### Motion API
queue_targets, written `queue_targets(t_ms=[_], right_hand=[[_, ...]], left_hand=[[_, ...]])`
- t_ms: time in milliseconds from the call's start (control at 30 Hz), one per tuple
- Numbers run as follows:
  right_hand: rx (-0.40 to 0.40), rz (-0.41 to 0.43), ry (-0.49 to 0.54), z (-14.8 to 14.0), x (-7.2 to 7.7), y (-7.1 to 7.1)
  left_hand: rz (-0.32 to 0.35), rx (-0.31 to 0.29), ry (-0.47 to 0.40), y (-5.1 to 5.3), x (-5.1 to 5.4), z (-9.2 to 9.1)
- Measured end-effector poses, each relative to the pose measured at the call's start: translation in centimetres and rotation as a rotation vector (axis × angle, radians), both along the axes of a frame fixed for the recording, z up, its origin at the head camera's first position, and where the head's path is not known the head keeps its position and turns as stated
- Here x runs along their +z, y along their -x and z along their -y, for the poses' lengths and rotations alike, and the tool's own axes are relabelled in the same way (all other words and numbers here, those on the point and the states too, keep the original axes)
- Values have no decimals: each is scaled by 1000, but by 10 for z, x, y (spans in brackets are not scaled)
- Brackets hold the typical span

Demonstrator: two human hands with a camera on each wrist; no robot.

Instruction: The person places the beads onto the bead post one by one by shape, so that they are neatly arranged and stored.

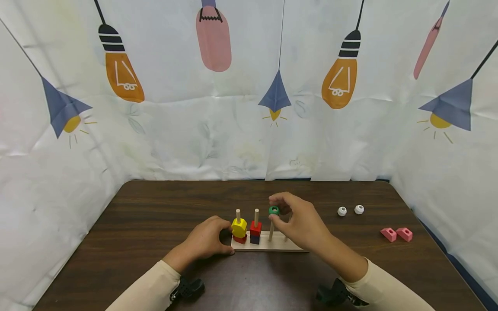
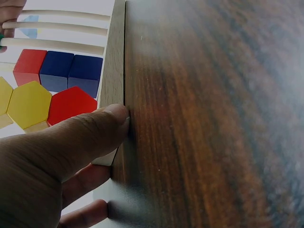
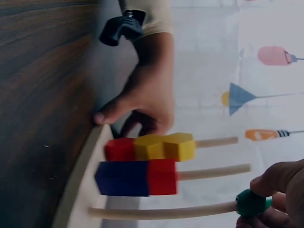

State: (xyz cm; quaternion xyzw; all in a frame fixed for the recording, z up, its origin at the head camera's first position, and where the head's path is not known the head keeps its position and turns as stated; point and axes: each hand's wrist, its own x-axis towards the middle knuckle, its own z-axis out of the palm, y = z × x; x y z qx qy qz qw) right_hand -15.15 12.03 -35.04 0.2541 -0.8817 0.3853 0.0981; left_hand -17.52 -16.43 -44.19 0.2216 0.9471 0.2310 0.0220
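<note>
My left hand (image 1: 206, 238) grips the left end of a wooden peg board (image 1: 268, 246), its thumb on the front edge in the left wrist view. The leftmost peg bears yellow hexagonal blocks (image 3: 164, 147) over a red hexagonal block (image 2: 72, 104). On the second peg, a red square block (image 3: 162, 176) sits over dark blue square blocks (image 3: 122, 178). My right hand (image 1: 303, 222) pinches a green bead (image 3: 251, 203) at the tip of the third peg (image 3: 166, 212). The fourth peg (image 1: 285, 236) is partly hidden behind that hand.
Two white beads (image 1: 342, 211) lie apart at the table's back right. Nearer, two pink slanted blocks (image 1: 389, 234) lie side by side. The dark wooden table (image 1: 155, 207) meets a printed white cloth (image 1: 233, 142) behind and at both sides.
</note>
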Motion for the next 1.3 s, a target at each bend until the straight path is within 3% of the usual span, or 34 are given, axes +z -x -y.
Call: queue_targets(t_ms=[400, 833, 1300], right_hand=[[-63, -7, 119, 1, -29, 0], [-113, 148, 278, 5, -67, 2], [-107, 181, 230, 5, -99, 5]], left_hand=[[-4, 1, 2, 0, -1, 0], [-5, -4, -4, 2, 0, 0], [-2, 0, 7, 0, 0, 0]])
